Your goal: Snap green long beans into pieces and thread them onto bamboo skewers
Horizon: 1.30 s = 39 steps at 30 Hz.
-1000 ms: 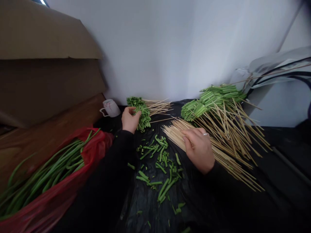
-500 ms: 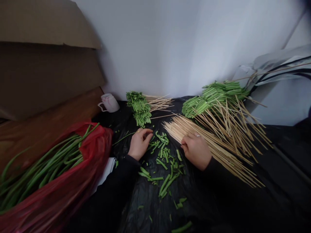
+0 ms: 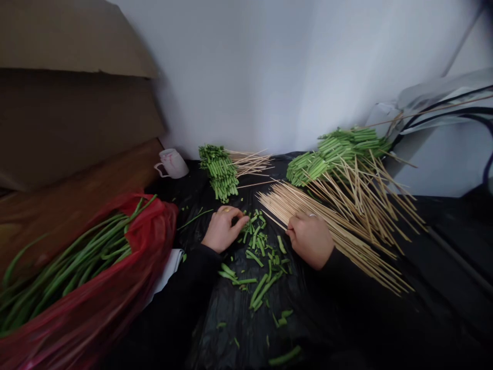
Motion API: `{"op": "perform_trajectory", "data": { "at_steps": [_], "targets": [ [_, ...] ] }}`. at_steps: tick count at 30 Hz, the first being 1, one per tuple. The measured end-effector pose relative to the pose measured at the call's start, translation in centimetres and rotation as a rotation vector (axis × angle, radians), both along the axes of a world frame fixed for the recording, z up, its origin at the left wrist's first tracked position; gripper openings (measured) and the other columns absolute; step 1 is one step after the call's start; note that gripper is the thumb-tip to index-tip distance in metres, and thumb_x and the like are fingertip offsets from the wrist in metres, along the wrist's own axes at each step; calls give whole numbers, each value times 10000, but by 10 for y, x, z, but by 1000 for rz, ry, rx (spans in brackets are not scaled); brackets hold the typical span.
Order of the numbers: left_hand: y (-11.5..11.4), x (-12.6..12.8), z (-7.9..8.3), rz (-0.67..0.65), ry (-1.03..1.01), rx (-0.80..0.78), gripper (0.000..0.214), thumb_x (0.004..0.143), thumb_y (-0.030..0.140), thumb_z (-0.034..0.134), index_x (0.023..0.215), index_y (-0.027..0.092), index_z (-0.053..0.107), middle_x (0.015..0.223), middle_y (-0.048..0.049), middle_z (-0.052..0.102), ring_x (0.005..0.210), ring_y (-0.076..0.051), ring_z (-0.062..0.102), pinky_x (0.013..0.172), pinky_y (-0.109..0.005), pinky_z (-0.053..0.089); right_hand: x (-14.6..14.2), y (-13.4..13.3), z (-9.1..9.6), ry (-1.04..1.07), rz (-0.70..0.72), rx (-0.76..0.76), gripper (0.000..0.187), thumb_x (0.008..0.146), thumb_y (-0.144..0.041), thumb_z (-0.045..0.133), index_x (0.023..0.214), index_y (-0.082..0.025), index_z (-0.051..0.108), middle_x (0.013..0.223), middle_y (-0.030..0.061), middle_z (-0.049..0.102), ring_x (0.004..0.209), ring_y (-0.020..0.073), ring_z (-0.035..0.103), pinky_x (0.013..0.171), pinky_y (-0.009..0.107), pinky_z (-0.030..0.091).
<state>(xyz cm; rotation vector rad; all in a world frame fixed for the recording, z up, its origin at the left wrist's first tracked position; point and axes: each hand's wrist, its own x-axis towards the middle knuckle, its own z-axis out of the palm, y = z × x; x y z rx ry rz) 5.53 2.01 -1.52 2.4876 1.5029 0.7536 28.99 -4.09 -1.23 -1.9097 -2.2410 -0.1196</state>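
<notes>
My right hand pinches the end of one thin bamboo skewer, which stands slightly apart from the bundle of bare skewers beside and under the hand. My left hand has its thumb and forefinger brought together at the edge of a scatter of short green pieces, apparently cut long beans. What lies between those fingertips, if anything, I cannot make out. Behind my left hand, a stack of skewered green pieces has its sticks pointing right. A larger skewered pile lies at the back right.
At the left, a red plastic bag holds uncut long green beans. A white mug stands near the wall, by a cardboard box. Black plastic sheeting covers the work surface. Clear plastic and dark cables are at right.
My left hand has moved slightly, its thumb and forefinger closing together by the green pieces. My right hand now has one skewer drawn away from the bundle's near edge.
</notes>
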Motion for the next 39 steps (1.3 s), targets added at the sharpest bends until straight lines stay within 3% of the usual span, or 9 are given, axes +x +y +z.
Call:
{"op": "perform_trajectory", "data": {
  "at_steps": [5, 9, 15, 23, 28, 34, 39],
  "targets": [
    [3, -3, -3, 194, -51, 36, 275, 928, 375, 470, 851, 211, 676, 833, -45, 698, 810, -213, 604, 758, -322, 450, -2, -2, 1, -16, 2, 6, 140, 877, -201, 544, 858, -151, 674, 954, 118, 674, 974, 266, 567, 762, 368, 312],
    [4, -1, -11, 194, -6, 35, 262, 899, 380, 523, 843, 211, 715, 854, -63, 709, 844, -235, 599, 824, -362, 443, -3, -2, 0, -43, 2, 31, 167, 868, -159, 506, 840, -140, 670, 930, 128, 671, 949, 268, 574, 738, 368, 310],
    [3, 2, -13, 183, 46, 0, 253, 861, 407, 594, 1008, 254, 731, 992, -62, 702, 986, -251, 575, 900, -385, 433, -3, -1, -3, -20, 37, 68, 156, 875, -197, 526, 816, -150, 663, 905, 117, 675, 913, 272, 585, 720, 368, 316],
    [5, 1, -15, 249, -28, -63, 203, 831, 406, 624, 893, 256, 746, 967, -59, 690, 973, -254, 568, 884, -401, 440, -7, -3, -1, 15, 20, 113, 133, 866, -154, 500, 816, -158, 623, 855, 104, 670, 836, 247, 586, 702, 354, 297],
    [1, 9, -13, 318, -33, -68, 229, 800, 467, 648, 827, 264, 749, 981, -71, 675, 1043, -311, 522, 859, -449, 432, -13, -8, 4, 92, 34, 172, 107, 882, -184, 508, 820, -171, 593, 822, 76, 660, 795, 224, 575, 713, 344, 293],
    [2, 13, -8, 407, -81, -194, 132, 745, 377, 695, 813, 278, 750, 1056, -57, 664, 1120, -346, 481, 869, -496, 415, -17, -10, -1, 286, 140, 261, 175, 954, -183, 406, 846, -173, 544, 822, 56, 611, 749, 182, 558, 673, 298, 326],
    [1, 13, -7, 425, -88, -190, 223, 811, 458, 616, 837, 271, 735, 1040, -68, 659, 1099, -342, 489, 854, -496, 416, -19, -11, -3, 435, 211, 304, 198, 980, -197, 362, 860, -185, 520, 836, 54, 606, 779, 176, 572, 641, 280, 336]
  ]
}}
